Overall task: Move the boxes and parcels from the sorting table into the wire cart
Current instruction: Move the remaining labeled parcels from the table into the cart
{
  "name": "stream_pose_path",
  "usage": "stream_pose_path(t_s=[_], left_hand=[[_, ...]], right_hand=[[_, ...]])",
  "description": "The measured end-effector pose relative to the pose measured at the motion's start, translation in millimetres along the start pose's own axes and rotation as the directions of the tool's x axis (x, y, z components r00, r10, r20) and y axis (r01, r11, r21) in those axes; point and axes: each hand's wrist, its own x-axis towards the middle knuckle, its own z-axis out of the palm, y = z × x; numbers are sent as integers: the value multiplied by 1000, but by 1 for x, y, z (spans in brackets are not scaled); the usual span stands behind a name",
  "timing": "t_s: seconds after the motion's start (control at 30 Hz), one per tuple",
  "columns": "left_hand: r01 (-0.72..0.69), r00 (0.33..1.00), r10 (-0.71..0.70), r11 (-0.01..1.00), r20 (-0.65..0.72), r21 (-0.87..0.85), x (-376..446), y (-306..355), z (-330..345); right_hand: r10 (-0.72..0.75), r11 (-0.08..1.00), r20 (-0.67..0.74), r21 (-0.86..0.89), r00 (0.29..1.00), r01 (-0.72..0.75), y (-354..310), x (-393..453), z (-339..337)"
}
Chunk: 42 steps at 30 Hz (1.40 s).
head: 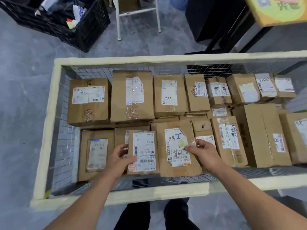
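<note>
A person's left hand [118,156] grips the left edge of a small cardboard parcel [143,152], thumb laid across its white shipping label, while the right hand [201,151] pinches the right edge of a wider box [178,148] at a patch of clear tape, fingers closed on it. Both packages lie label-up in the near row of the wire cart [48,130], touching side by side, the small parcel resting on another carton beneath it. Just to the left sits a box with a blue-topped label [96,155], close against the cart's mesh wall. To the right, a tall carton with a handwritten label [228,140] and a long plain box [260,135] crowd in against the wider box. The far row is packed edge to edge: a carton with a white label [88,101] at the left, a taller taped one [132,96] beside it, then one marked 7786 [169,95] and smaller parcels running to the right corner. A pale padded frame rims the cart. Beyond it, on the grey floor [25,80], stand a black plastic crate [58,19] filled with oddments and the white legs of a stool [137,14]. A yellow box [279,9] shows at the upper right corner. The person's dark trouser legs appear below the cart's near rail.
</note>
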Motion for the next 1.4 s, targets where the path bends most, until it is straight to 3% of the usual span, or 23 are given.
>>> stream_pose_path(t_s=[0.2,0.6,0.87,0.97,1.17,1.3,1.4], left_hand=[[21,999,-16,989,-38,147,19,-23,14],[-34,999,45,876,-11,480,19,-20,52],[-155,981,190,639,41,754,-20,31,62],[-216,956,278,437,97,873,-54,71,74],[-419,830,463,145,313,896,-139,171,119],[-562,651,574,-76,497,824,-196,244,155],[-625,492,637,-215,593,750,-231,291,185]], right_hand=[[-173,910,-148,-403,974,100,15,7,1],[-219,785,-82,-606,972,126,18,-1,-13],[-260,801,-68,-573,963,176,-11,-41,-39],[-329,755,-62,-617,942,223,-38,-71,-54],[-510,625,-96,-724,855,292,-112,-143,-98],[-630,566,-182,-773,755,286,-163,-200,-134],[-680,535,-279,-821,678,198,-191,-241,-164]])
